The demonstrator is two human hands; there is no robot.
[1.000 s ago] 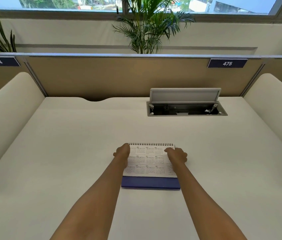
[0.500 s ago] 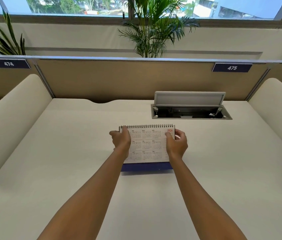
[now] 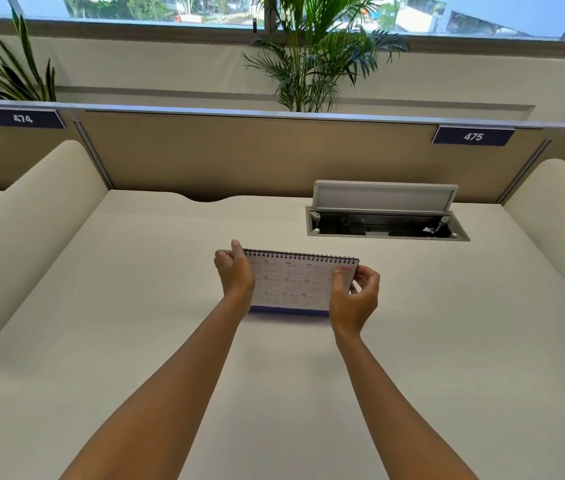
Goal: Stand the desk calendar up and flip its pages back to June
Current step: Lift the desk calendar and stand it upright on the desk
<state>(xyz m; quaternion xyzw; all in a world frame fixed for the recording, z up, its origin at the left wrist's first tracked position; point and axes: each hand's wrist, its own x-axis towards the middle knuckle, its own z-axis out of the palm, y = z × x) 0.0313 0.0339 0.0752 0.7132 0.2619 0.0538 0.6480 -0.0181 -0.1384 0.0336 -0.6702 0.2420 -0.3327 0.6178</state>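
The desk calendar (image 3: 294, 284) is tipped up on the white desk (image 3: 135, 306), its black spiral binding along the top and a blue base strip along the bottom. The page facing me is a year overview with a red "2026" at its top right. My left hand (image 3: 236, 273) grips the calendar's upper left edge, thumb up by the spiral. My right hand (image 3: 355, 299) holds the right edge, thumb on the front and fingers curled behind. Whether the base rests on the desk is hidden by my hands.
An open cable box (image 3: 386, 226) with its lid raised is set into the desk behind and to the right of the calendar. Tan partition panels (image 3: 256, 157) with labels 474 and 475 close the back. Rounded cream dividers stand at both sides.
The calendar lay flat one second ago with both hands on its top corners. It has been lifted by its spiral edge and now stands much steeper, further from me.
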